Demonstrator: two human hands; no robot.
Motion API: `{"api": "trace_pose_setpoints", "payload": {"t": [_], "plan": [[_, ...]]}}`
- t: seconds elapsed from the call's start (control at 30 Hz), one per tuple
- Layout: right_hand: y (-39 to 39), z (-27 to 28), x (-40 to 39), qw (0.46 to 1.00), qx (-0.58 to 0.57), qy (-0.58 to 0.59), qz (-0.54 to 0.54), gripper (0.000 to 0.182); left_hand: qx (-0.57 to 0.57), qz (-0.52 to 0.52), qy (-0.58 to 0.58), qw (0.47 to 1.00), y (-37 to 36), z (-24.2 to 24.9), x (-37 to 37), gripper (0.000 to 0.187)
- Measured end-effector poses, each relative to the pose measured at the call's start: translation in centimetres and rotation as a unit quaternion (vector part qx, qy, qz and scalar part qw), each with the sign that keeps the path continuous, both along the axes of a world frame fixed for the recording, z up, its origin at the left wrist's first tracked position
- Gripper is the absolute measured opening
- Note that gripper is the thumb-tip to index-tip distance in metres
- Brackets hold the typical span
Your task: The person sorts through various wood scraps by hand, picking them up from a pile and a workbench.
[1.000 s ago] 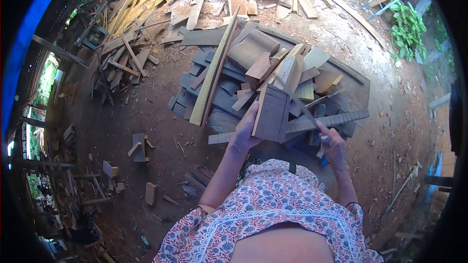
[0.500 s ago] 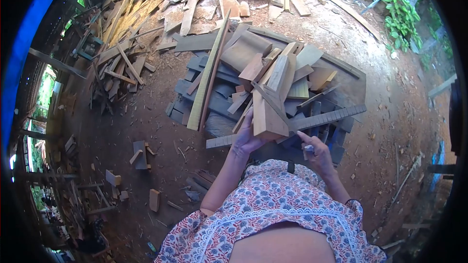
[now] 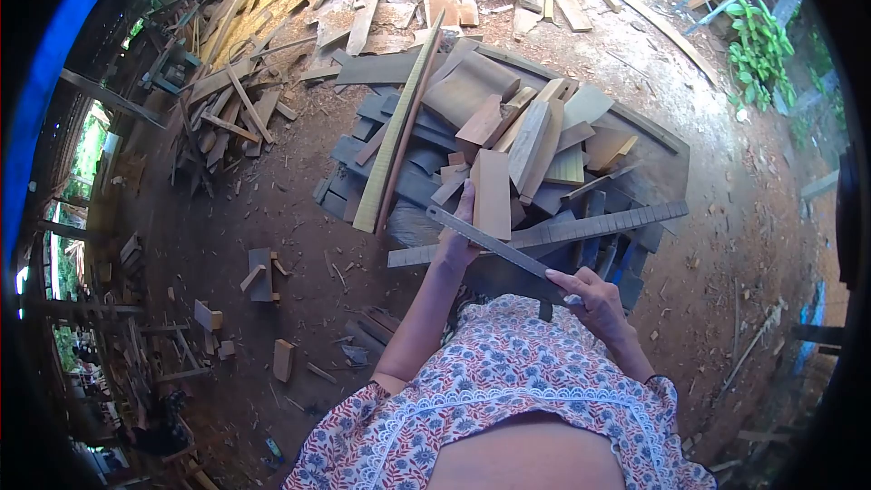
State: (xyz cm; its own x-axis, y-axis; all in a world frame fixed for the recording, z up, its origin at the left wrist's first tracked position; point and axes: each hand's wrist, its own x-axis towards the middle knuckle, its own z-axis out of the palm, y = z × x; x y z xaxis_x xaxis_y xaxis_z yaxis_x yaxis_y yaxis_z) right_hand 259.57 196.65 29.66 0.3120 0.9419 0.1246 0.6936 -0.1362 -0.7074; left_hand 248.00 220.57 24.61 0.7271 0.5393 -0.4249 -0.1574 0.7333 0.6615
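Note:
My left hand is closed around the near end of a squared wooden block, which points away from me over the pile of boards. My right hand grips one end of a long, narrow grey metal strip. Its far end is rounded with a small hole, and it slants up across the near end of the block, beside my left hand. Something small and whitish shows at my right fingers. Beneath both hands a long pale bar with evenly spaced marks lies across the pile.
Stacked planks and offcuts fill the bench area before me, with a long yellowish strip slanting over them. More scrap wood heaps at the left and back. Loose blocks lie on the dirt floor. A leafy plant grows at right.
The block has turned more upright in view and shows its long face. The metal strip has moved off its top, nearer to me, and now stretches between both hands.

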Motion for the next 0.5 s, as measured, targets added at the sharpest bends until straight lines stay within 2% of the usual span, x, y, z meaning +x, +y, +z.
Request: {"api": "trace_pose_setpoints", "payload": {"t": [0.17,0.23,0.27,0.37,0.5], "plan": [[0.7,-0.2,1.4,0.999,-0.016,-0.009,-0.037,0.054,-0.004,-0.037,-0.011,0.999,-0.5,0.8,-0.6,0.056],[1.3,-0.7,2.3,0.995,0.010,0.010,-0.100,0.053,-0.039,-0.082,0.009,0.996,-0.8,0.9,-0.7,0.053],[1.3,-0.1,2.5,0.993,-0.029,0.032,-0.112,0.051,-0.038,-0.081,0.007,0.996,-0.9,0.6,-0.6,0.053],[1.2,0.5,1.7,0.999,0.024,0.015,-0.043,0.049,-0.049,-0.073,0.014,0.996,-0.5,-0.8,-0.8,0.054],[1.0,-1.0,2.2,0.998,-0.018,-0.055,0.021,0.048,-0.022,-0.094,-0.004,0.995,-0.5,0.3,-0.7,0.054]]}}
